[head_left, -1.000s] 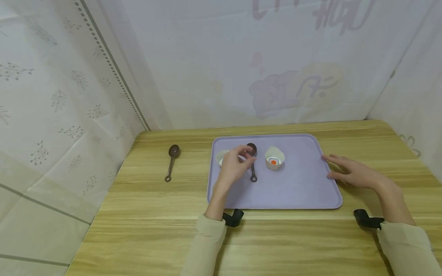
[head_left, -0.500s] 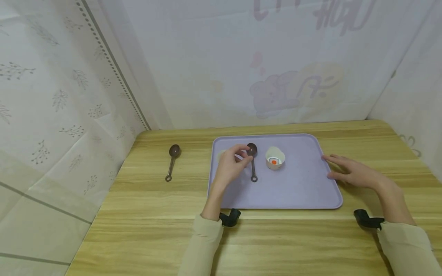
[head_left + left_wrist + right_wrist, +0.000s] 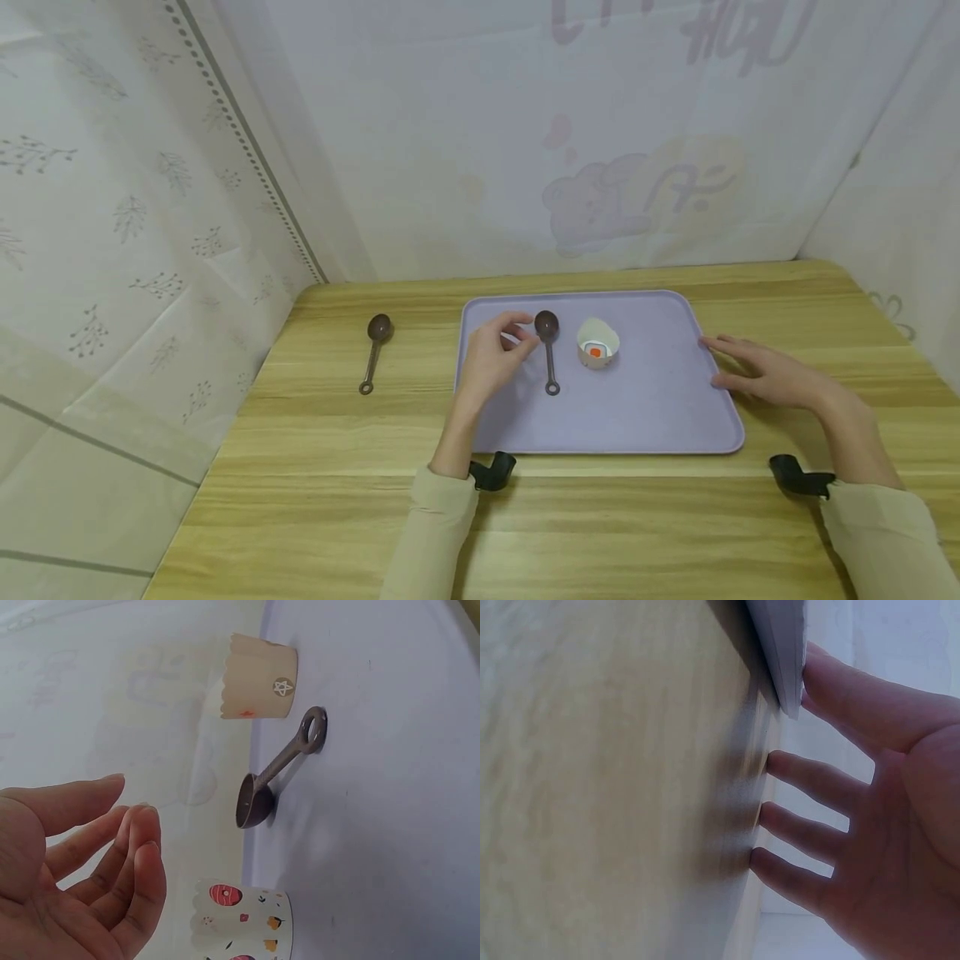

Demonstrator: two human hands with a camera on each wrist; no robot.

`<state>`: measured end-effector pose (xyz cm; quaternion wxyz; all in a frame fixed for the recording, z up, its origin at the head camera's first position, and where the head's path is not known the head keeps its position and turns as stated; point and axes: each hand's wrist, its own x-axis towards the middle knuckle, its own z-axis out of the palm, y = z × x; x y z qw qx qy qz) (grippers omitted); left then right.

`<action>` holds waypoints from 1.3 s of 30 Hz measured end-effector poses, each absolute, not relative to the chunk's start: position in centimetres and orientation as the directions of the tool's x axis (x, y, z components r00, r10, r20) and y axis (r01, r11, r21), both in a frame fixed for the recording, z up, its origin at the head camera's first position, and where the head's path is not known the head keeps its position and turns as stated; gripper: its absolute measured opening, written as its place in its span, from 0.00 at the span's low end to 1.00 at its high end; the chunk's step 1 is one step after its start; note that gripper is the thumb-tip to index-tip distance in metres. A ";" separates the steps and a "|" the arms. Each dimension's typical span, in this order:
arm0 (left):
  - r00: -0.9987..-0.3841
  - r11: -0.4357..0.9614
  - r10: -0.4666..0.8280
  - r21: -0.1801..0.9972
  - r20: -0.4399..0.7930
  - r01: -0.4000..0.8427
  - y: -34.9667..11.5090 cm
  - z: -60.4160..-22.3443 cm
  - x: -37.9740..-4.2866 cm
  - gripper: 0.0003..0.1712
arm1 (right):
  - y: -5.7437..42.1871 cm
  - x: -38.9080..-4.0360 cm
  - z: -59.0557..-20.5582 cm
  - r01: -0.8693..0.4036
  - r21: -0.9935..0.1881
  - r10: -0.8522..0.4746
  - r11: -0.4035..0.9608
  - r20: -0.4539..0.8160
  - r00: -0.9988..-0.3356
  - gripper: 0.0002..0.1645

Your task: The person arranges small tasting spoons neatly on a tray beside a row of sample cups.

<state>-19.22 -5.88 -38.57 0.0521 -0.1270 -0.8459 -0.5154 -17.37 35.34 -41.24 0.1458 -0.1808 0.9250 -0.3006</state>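
Observation:
My left hand point(image 3: 495, 354) hovers over the left part of a lilac tray point(image 3: 660, 408), thumb and fingers loosely curved with a gap between them. Just right of its fingertips, a dark brown measuring spoon point(image 3: 547, 327) lies on the tray, its ring-ended handle toward me. A beige paper baking cup point(image 3: 596, 362) stands right of the spoon, with an orange-and-white piece inside. A second baking cup point(image 3: 251, 924), white with colourful prints, shows in the left wrist view; the left hand hides it from the head view. My right hand point(image 3: 776, 375) touches the tray's right edge, fingers spread.
Another brown measuring spoon point(image 3: 378, 331) lies on the wooden table point(image 3: 315, 450), left of the tray. Pale printed curtains point(image 3: 450, 167) hang behind the table and at its sides.
My left hand has drifted a little to the left, away from the spoon on the tray, uncovering its bowl. The right hand and the tray have stayed put.

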 end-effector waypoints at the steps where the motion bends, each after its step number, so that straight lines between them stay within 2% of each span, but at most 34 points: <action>1: -0.962 0.437 0.160 0.858 0.220 0.269 -5.9 -38.6 -19.2 0.16 | 35.3 -17.4 -41.2 -0.249 -0.605 -0.422 0.756 -0.160 -0.892 0.42; 20: -0.970 0.403 0.090 0.882 0.228 0.245 -7.8 -38.2 -19.2 0.15 | 35.5 -17.5 -41.5 -0.259 -0.611 -0.431 0.748 -0.151 -0.890 0.41; 39: -0.970 0.437 0.052 0.868 0.238 0.236 -10.4 -38.3 -19.3 0.15 | 35.5 -17.4 -41.3 -0.249 -0.617 -0.430 0.747 -0.162 -0.888 0.42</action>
